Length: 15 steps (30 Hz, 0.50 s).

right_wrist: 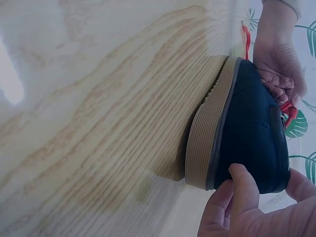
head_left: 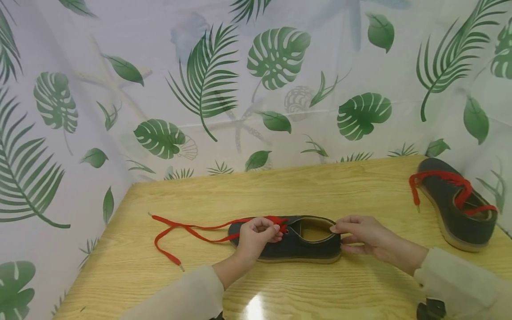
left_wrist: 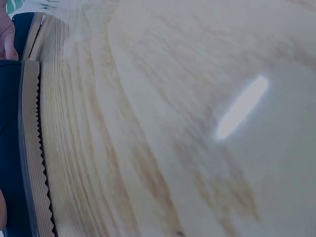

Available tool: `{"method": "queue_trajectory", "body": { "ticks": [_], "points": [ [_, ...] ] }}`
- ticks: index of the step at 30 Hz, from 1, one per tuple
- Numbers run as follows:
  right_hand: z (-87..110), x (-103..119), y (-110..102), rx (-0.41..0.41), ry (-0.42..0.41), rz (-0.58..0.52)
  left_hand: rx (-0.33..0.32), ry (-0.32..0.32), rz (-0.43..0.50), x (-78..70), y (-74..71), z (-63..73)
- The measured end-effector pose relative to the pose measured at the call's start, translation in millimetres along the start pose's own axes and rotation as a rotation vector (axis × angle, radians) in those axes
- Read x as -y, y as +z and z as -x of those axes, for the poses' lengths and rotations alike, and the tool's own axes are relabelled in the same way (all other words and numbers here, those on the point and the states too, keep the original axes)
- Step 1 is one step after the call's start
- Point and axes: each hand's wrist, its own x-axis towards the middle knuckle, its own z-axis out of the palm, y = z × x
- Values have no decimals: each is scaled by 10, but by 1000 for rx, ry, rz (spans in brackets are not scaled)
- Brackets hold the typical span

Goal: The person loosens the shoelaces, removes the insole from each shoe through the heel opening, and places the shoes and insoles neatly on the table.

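A dark navy shoe (head_left: 308, 250) with a tan ribbed sole (right_wrist: 202, 148) stands on the wooden table, toe to the left. My left hand (head_left: 256, 240) is over its lacing, thumb and fingertips pinching the red shoelace (head_left: 212, 229) close to the tongue. At the heel my right hand (head_left: 370, 238) grips the shoe, its thumb at the collar rim and fingers against the outside of the heel. Both lace ends trail past the toe, crossing once on the table. In the left wrist view only the shoe's side (left_wrist: 10, 123) and part of the right hand (left_wrist: 6, 42) show.
Another dark shoe (head_left: 478, 229) with a loose red lace (head_left: 464, 191) stands at the table's right side. A leaf-patterned curtain (head_left: 272, 120) hangs behind and beside the wooden table (head_left: 208, 195). Light glares off the front of the tabletop.
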Motion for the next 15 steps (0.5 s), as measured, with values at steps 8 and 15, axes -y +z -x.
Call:
{"method": "queue_trajectory", "body": {
  "ticks": [8, 15],
  "points": [
    [2, 7, 13, -5, -7, -7, -4, -21, -27, -55, -26, 17],
    [-1, -4, 9, -11, -4, -6, 58, -108, -91, -141, -64, -12]
  ]
}}
